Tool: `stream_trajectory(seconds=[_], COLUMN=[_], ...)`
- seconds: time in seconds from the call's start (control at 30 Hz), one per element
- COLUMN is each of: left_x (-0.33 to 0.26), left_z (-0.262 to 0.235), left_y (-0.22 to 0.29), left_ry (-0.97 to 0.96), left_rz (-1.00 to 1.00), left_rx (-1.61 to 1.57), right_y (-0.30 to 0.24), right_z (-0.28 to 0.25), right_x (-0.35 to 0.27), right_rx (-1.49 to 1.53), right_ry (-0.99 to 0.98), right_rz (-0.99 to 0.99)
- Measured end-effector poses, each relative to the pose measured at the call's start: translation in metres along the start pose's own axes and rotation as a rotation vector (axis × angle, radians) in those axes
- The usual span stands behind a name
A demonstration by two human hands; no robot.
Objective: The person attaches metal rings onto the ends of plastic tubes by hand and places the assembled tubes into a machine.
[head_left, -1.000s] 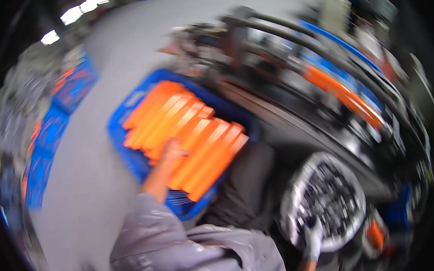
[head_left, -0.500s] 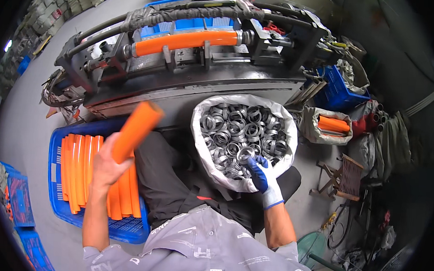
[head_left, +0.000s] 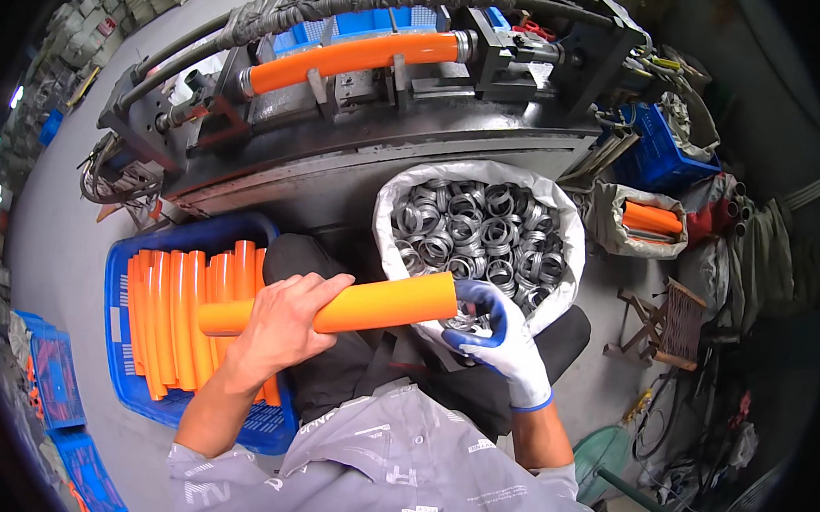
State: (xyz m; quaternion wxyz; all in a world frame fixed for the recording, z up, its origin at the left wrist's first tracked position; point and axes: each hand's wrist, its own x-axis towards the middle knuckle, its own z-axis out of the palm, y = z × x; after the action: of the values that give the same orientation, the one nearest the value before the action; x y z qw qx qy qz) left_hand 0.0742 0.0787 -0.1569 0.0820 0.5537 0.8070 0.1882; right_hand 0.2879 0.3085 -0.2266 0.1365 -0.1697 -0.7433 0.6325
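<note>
My bare left hand (head_left: 284,328) is wrapped around an orange plastic tube (head_left: 389,306), which lies almost level across my lap. At the tube's right end, my right hand (head_left: 503,340), in a white and blue glove, curls its fingers and thumb around a metal ring (head_left: 470,320), partly hidden by the glove. Just beyond that hand, a white sack (head_left: 570,250) holds many silvery metal rings (head_left: 464,229). On my left, a blue plastic basket (head_left: 121,310) contains several more orange tubes (head_left: 181,314).
Ahead stands a black machine bench (head_left: 360,147) with another orange tube (head_left: 365,61) clamped along it. To the right are a small sack (head_left: 609,225) of orange pieces, a blue crate (head_left: 661,158), a wooden folding stool (head_left: 662,320) and a green fan-like object (head_left: 600,461).
My left hand has brought the tube down and right, turning it from upright to nearly level. The right hand has drawn back from the pile of rings to the tube's end.
</note>
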Motion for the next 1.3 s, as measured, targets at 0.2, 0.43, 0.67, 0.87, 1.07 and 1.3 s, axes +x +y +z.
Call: stream_trajectory(seconds=[0.2, 0.43, 0.67, 0.87, 1.07, 1.3], left_x=[-0.005, -0.010, -0.010, -0.009, -0.008, -0.009], left_z=[0.004, 0.015, 0.027, 0.033, 0.035, 0.039], left_y=[-0.002, -0.003, 0.001, 0.002, 0.005, 0.001], left_ry=[-0.065, -0.071, -0.061, -0.068, -0.025, 0.019], left_rz=[-0.003, -0.009, -0.037, -0.044, -0.011, -0.001], left_rx=[-0.019, 0.010, -0.002, 0.001, 0.035, 0.055], right_y=[0.012, 0.026, 0.033, 0.026, 0.018, 0.027], right_z=[0.011, 0.013, 0.014, 0.007, 0.031, 0.045], right_x=[-0.007, -0.009, -0.004, 0.007, -0.001, 0.009], right_rx=[0.621, 0.483, 0.294, 0.228, 0.170, 0.010], right_ry=[0.047, 0.020, 0.145, 0.095, 0.034, 0.132], right_rz=[0.097, 0.088, 0.234, 0.380, 0.064, 0.004])
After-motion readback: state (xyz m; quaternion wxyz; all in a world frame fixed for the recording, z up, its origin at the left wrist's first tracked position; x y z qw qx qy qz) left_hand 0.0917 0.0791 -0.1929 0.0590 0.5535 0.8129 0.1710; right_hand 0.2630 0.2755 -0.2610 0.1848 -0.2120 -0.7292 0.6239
